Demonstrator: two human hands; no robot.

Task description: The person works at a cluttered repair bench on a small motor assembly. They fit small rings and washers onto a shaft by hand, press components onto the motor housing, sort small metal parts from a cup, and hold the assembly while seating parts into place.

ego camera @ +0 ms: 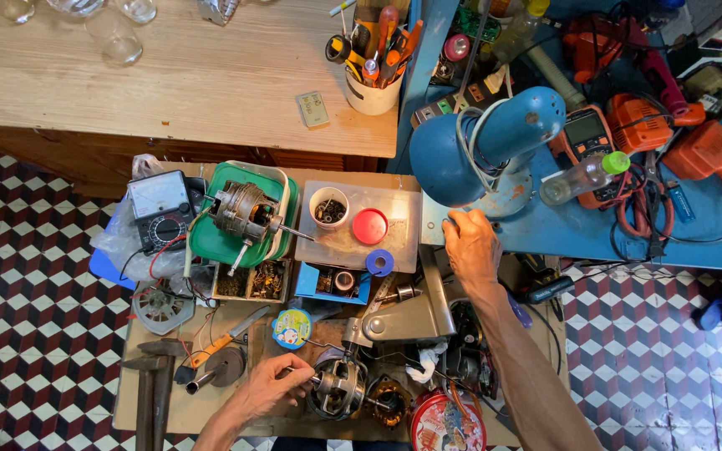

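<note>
Near edge of the cluttered table point(211, 401): left hand point(271, 391) pinches the shaft end of a motor rotor assembly point(338, 389), shaft axis running left-right, free end pointing right. Further out, right hand point(471, 246) lies flat, fingers loosely curled, on the edge of the blue table point(545, 234), grasping nothing, just below the blue fan motor housing point(482, 142).

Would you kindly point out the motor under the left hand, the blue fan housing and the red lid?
motor point(338, 389), head view, on its metal casing.
blue fan housing point(503, 134), head view, on its rounded blue shell.
red lid point(370, 226), head view, on its flat top.
</note>
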